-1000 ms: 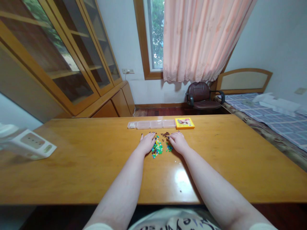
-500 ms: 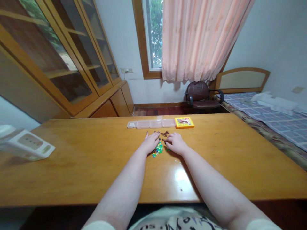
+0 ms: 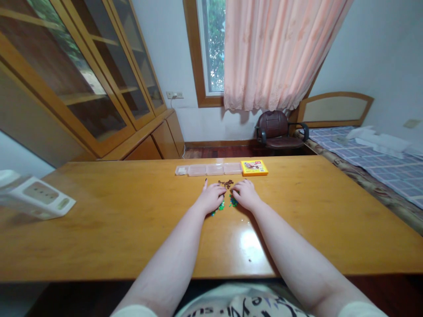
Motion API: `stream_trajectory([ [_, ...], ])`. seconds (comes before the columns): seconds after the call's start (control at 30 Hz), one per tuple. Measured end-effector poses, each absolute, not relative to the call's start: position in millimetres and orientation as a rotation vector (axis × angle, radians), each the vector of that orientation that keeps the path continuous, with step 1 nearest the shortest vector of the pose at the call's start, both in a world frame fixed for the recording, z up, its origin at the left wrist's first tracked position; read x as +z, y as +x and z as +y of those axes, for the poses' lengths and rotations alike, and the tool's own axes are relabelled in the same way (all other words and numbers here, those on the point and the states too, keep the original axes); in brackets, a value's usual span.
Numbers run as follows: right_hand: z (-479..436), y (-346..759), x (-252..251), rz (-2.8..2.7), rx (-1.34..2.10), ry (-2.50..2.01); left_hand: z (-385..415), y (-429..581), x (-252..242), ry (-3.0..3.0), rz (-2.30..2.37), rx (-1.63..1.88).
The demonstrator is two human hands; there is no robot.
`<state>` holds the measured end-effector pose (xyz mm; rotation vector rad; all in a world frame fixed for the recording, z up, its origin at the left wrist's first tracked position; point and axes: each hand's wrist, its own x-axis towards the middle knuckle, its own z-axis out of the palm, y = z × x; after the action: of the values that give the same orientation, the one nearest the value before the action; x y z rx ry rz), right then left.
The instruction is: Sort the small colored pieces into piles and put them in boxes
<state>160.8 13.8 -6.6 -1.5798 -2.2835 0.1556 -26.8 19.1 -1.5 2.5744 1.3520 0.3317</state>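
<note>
My left hand (image 3: 211,198) and my right hand (image 3: 245,195) rest side by side on the wooden table (image 3: 132,211), fingertips almost meeting. Between and under them lies a pile of tiny coloured pieces (image 3: 225,204), mostly green and blue, largely covered by the hands. The left index finger is stretched forward and its other fingers bend loosely over the pile. The right fingers are bunched together with their tips down on the pieces; what they pinch is hidden. A small cluster of brown pieces (image 3: 226,182) sits just beyond the fingertips.
A clear compartment box (image 3: 208,169) and a yellow flat box (image 3: 254,167) lie at the table's far edge. A white device (image 3: 36,200) sits at the left end. Beyond are glass-door cabinets, a dark office chair (image 3: 279,132) and a bed (image 3: 380,163) at right.
Both hands have drawn together over the coloured pile, covering most of it. The left fingers went from flat to bent, with the index finger pointing forward.
</note>
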Motion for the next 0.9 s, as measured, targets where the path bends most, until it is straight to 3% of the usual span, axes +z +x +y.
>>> stream_trajectory([
  [0.53, 20.4, 161.5, -18.6, -2.253, 0.237, -1.617, 29.6, -33.1, -14.5, 2.415, 1.666, 0.2],
  [0.73, 17.6, 160.3, -13.2, -2.201, 0.218, -1.568, 20.8, -44.8, 9.7, 2.372, 1.878, 0.288],
  [0.9, 12.3, 157.8, -6.9, -2.231, 0.213, -1.453, 9.1, -50.5, 21.0, 2.322, 1.973, 0.134],
])
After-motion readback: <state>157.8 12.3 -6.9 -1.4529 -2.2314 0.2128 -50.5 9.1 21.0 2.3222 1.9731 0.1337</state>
